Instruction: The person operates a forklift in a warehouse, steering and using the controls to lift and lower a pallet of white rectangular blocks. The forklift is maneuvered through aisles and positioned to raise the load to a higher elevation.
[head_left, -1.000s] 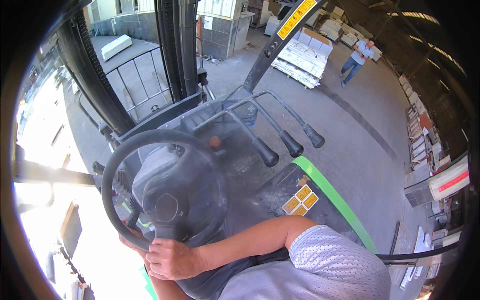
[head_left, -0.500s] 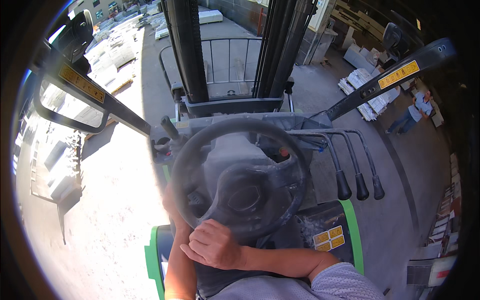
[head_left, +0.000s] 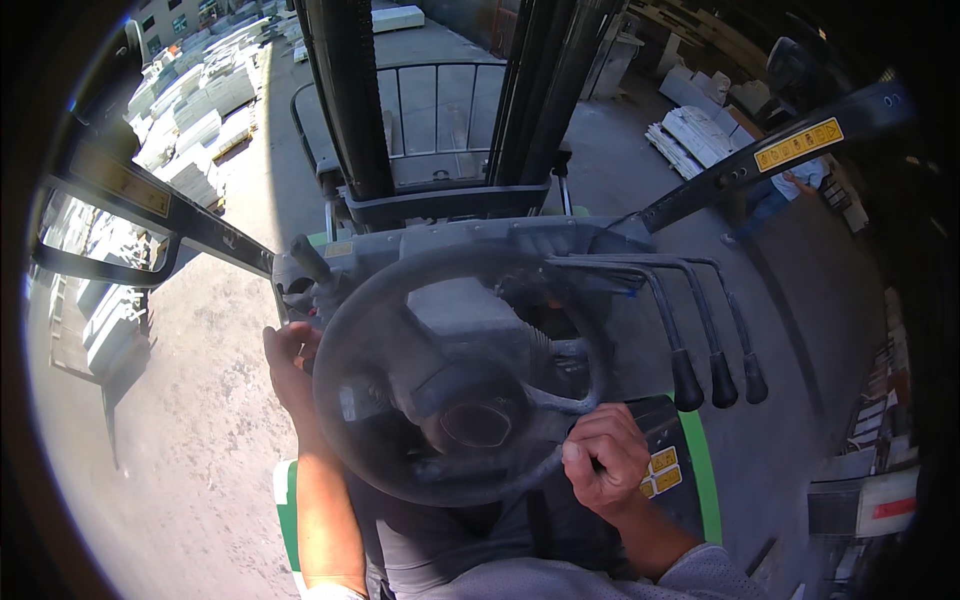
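Note:
A black forklift steering wheel [head_left: 352, 468] fills the middle of the view. My right hand [head_left: 608, 458] is closed in a fist at its lower right rim; whatever lies inside the fingers is hidden. Left of the wheel, my left hand [head_left: 290, 368] is raised beside the dashboard edge, fingers loosely bent and apart, holding nothing visible. Just above it a short black lever [head_left: 310, 258] sticks up from the console. Three levers with black knobs [head_left: 687, 380] stand to the right of the wheel, with neither hand on them.
Ahead rise the dark mast [head_left: 350, 110] and a barred load guard [head_left: 435, 110]. Stacked pale slabs [head_left: 205, 130] line the left, and another slab stack [head_left: 695, 140] lies ahead right. A person [head_left: 797, 183] stands at the right, partly behind the cab post [head_left: 720, 180].
My right hand has gone from the wheel's lower left to its lower right, and the wheel has turned. My left hand has come out from behind the rim, up and left. The surroundings have shifted.

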